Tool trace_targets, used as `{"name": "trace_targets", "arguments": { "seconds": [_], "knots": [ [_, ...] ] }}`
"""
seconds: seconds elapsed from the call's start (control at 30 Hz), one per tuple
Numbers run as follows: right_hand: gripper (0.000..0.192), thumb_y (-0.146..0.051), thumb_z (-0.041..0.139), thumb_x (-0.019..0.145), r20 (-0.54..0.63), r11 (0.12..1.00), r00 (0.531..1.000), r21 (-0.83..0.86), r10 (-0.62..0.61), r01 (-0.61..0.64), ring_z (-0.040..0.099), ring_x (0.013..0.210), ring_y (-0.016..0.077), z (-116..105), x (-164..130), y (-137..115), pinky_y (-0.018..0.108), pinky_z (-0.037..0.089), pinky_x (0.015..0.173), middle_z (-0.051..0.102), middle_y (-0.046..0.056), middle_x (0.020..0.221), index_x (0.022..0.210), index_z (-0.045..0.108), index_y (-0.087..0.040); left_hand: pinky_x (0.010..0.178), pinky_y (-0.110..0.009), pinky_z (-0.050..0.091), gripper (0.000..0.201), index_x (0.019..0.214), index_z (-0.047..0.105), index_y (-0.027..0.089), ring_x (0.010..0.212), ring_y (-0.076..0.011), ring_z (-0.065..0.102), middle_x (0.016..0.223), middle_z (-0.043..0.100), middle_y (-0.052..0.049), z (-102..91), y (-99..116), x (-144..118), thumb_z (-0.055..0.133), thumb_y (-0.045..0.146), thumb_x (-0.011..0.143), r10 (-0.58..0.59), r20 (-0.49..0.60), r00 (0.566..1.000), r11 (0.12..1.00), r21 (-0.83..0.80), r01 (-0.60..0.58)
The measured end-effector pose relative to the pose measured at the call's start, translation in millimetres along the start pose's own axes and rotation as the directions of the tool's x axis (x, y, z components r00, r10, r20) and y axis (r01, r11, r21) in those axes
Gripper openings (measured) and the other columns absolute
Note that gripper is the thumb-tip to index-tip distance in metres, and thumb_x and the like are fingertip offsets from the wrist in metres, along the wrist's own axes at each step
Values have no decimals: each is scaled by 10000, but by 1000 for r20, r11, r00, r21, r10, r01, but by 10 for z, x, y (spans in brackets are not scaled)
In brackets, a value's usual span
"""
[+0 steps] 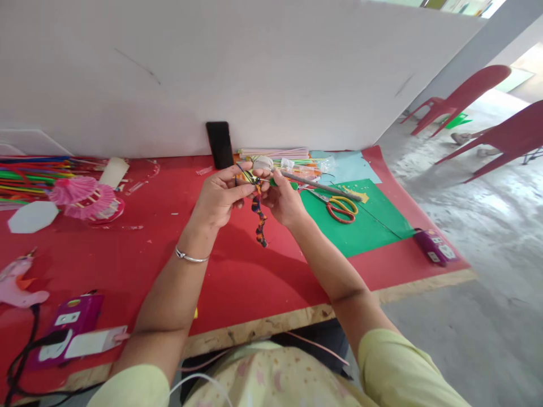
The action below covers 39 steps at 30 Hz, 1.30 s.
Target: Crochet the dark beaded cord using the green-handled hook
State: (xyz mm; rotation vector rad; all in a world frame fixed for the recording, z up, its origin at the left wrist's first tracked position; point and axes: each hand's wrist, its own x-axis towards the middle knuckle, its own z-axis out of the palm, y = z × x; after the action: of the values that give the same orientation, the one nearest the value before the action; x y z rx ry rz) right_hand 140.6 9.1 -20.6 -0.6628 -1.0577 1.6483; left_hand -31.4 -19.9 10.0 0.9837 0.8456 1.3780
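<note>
Above the middle of the red-covered table, my left hand [216, 198] pinches the top of a knotted, twisted cord [259, 220] in dark blue and orange. The cord's lower end dangles between my hands. Close beside it, my right hand [288, 198] is closed around a thin tool with a green handle [293, 185], whose tip meets the cord's top; its exact kind is unclear. Loose dark and yellow strands stick up near my left fingertips. Scissors [341, 208] with red and yellow handles lie right of my right hand, beside a grey stick [326, 187].
A green sheet [352, 240] lies under the scissors. A phone [220, 144] leans on the white wall. Colourful pipe cleaners [34, 176], a pink frilled craft piece [87, 198], a glue gun [19, 281] and a purple power strip [76, 322] occupy the left; another purple box [436, 246] sits far right.
</note>
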Motion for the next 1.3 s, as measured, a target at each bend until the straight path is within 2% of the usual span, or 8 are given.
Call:
{"name": "trace_targets", "arguments": {
  "seconds": [0.27,0.43,0.57,0.77,0.9,1.0,1.13,1.3],
  "knots": [
    [549,-760,704,953,17,996,999,-78,-35,36,542,654,109,2,-27,-39,228,300,489,634,-14,818,1124,744,-240,420,-169,375,516,1046,882,241,581,-101,654,713,749,19,3,0,21,1047,193,559,-35,-2,999,995,-92,34],
    [601,-789,765,881,33,997,999,-59,-42,44,585,658,110,-1,-20,-24,212,346,475,640,-20,801,1068,723,-219,404,-180,383,536,1048,888,223,541,-96,626,679,731,28,17,-33,37,1064,221,542,85,-69,994,996,-29,-87],
    [585,-776,762,898,74,993,993,-70,-90,96,629,665,117,-25,-8,15,206,410,475,654,-14,802,1053,742,-212,410,-194,393,536,1094,884,207,506,-80,581,743,787,1,27,-53,36,1030,211,578,175,-74,982,985,29,-173],
    [627,-824,657,951,65,958,983,-223,-171,181,667,720,124,-32,-40,32,198,451,507,680,6,818,1078,773,-221,657,-274,613,527,1172,871,191,674,-144,731,822,828,-30,29,-67,-28,980,195,657,290,-47,956,941,196,-275],
    [619,-811,681,943,99,949,978,-242,-185,204,684,732,126,-19,-67,27,195,467,502,710,12,848,1116,784,-226,770,-299,649,523,1250,853,206,775,-162,773,886,846,-27,43,-84,-64,926,183,732,379,-41,924,880,323,-347],
    [625,-802,696,939,105,965,981,-190,-164,181,734,775,149,-19,-59,29,197,497,495,739,29,881,1136,785,-216,675,-279,624,545,1249,841,203,691,-143,737,841,830,-7,58,-94,-40,916,191,709,380,-97,920,902,257,-346],
    [669,-839,649,940,103,973,985,-175,-136,152,792,875,196,-19,-38,21,210,555,526,778,55,905,1142,786,-216,473,-213,468,588,1243,828,212,582,-117,676,753,780,21,41,-91,16,921,206,662,295,-136,946,953,116,-281],
    [641,-823,638,960,103,969,981,-172,-161,178,821,923,223,-17,-25,-1,212,575,527,746,43,825,1081,781,-211,461,-203,442,590,1247,822,210,615,-129,706,742,754,24,28,-91,24,930,210,667,247,-159,956,969,67,-239]
  ]
}}
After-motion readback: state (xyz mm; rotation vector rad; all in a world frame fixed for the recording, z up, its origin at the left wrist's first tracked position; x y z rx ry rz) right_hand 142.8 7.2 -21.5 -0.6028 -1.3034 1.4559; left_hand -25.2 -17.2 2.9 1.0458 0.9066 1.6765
